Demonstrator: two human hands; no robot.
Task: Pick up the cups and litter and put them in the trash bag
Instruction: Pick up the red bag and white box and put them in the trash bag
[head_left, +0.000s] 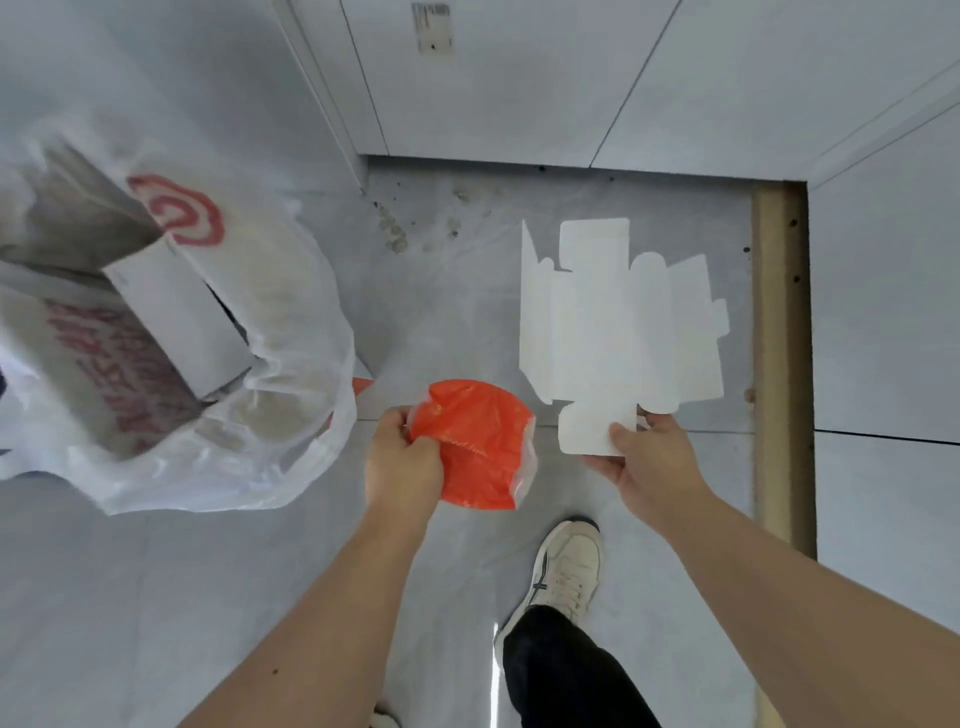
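My left hand grips a crumpled orange plastic wrapper above the floor at centre. My right hand pinches the lower flap of a flattened white cardboard box, held up flat to the right. The trash bag, translucent white with red print, stands open on the floor to the left. A grey-white cardboard box sticks out of its mouth. No cups are in view.
Grey tiled floor with small crumbs and stains near the wall corner. A brown wooden strip runs along the right. White panels rise behind. My shoe and dark trouser leg stand below the hands.
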